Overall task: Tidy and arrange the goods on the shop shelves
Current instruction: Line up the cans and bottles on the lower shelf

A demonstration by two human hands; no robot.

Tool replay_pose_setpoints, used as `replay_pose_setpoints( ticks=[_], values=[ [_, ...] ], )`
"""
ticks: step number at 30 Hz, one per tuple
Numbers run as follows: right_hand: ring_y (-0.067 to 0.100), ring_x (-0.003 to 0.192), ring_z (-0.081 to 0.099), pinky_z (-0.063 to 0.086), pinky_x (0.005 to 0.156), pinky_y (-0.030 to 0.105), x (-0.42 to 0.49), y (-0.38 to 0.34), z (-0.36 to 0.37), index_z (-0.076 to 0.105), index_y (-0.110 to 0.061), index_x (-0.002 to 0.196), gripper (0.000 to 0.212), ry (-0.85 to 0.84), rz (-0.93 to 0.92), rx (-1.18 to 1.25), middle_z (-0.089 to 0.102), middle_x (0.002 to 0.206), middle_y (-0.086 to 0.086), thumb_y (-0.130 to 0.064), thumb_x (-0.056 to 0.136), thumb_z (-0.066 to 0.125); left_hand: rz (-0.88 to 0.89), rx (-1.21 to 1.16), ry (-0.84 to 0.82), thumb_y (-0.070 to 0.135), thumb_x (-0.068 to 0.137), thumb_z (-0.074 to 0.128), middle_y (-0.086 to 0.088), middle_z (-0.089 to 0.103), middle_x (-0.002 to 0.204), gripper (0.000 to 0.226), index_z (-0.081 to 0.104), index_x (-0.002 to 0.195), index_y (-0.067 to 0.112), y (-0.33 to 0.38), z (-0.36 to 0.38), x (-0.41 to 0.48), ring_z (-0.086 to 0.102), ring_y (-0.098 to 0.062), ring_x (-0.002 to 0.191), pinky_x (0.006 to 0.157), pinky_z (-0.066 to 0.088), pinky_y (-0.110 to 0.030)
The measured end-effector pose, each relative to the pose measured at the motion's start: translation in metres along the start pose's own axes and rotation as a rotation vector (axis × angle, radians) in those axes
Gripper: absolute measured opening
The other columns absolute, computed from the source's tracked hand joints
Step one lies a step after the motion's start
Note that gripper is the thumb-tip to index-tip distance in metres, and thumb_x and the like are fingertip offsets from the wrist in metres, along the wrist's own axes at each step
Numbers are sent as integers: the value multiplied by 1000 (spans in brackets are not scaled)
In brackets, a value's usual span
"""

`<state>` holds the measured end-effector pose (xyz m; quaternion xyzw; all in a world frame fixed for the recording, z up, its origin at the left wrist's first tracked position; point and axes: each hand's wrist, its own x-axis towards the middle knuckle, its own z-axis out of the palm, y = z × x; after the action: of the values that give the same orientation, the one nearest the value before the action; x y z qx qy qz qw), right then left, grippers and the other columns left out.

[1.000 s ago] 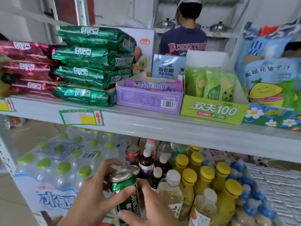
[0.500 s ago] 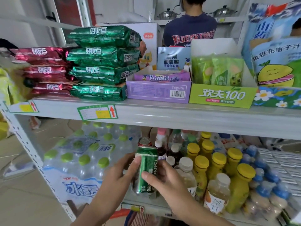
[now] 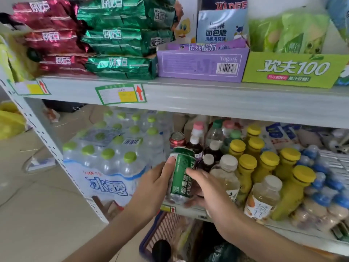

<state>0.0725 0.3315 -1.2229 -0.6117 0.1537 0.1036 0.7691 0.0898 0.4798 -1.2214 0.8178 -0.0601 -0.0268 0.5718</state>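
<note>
One green beer can is nearly upright at the front of the lower shelf, between the shrink-wrapped water pack and the small bottles, probably to seat it before the red can. The left hand grips its left side, thumb high. The right hand clasps the right side, thumb underneath.

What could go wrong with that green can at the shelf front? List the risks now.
1. The green can is held between the left hand and right hand, close to the lower shelf's front edge. If it is released carelessly, it might tip off toward the basket below.
2. Pushed back, it could knock the red can or the dark bottles crowded just behind.
</note>
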Motion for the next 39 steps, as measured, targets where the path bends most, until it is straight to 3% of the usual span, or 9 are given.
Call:
replay_pose_setpoints(
  ticks=[8,13,18,23,28,31,33,36,39],
  values=[
    [23,80,77,56,62,37,6,1,-5,71,-15,107,20,-8,-64,-130,78,88,4,-32,99,64,-1,-2,66,59,103,37,3,62,65,64,62,77,5,-3,1,2,54,-6,61,63,43,-21],
    [15,80,76,59,65,35,3,-5,-3,72,-18,103,15,-20,-156,-333,78,89,0,-31,99,63,-24,6,-33,71,99,32,-9,73,105,75,67,110,6,-15,-5,8,67,-22,99,97,50,-42],
    [11,78,75,59,76,40,-4,-8,3,70,-23,98,12,-80,-184,-417,78,82,-6,-31,99,62,-51,-50,-114,81,87,46,-18,71,104,78,64,104,7,-20,-10,9,68,-35,98,93,53,-57],
    [9,76,73,59,86,48,-5,-6,6,70,-25,96,9,-68,-179,-456,75,77,-10,-30,98,62,1,20,-138,61,94,56,5,73,93,37,65,96,26,-18,-16,5,70,-9,86,76,56,-25],
    [5,73,72,58,75,33,-8,-6,8,70,-24,98,11,-92,-180,-448,75,76,-13,-31,99,62,28,69,-129,70,93,50,-10,70,91,60,62,95,11,-22,-20,3,67,-27,85,78,55,-44],
    [1,72,71,54,61,17,-9,-5,7,69,-23,99,12,-104,-225,-466,75,77,-16,-33,99,62,36,112,-121,63,100,42,6,56,67,54,53,80,14,-23,-19,0,53,-12,62,64,46,-24],
    [4,72,72,55,64,21,-8,-3,5,69,-23,99,12,-88,-235,-489,76,78,-13,-32,100,61,-3,159,-118,69,99,34,7,59,70,63,55,83,12,-26,-20,0,56,-10,65,70,49,-23],
    [7,79,73,60,77,39,-8,2,3,70,-26,99,10,-73,-251,-549,77,85,-12,-29,101,60,-119,117,-127,79,95,27,-9,75,97,82,67,105,8,-28,-25,3,72,-25,87,87,58,-47],
    [-3,94,68,59,83,29,-12,5,0,69,-39,122,23,-83,-359,-673,73,98,-23,-35,101,59,-388,-99,-84,65,102,33,-6,78,80,67,72,96,11,-25,-29,10,75,-28,67,66,64,-42]
  ],
)
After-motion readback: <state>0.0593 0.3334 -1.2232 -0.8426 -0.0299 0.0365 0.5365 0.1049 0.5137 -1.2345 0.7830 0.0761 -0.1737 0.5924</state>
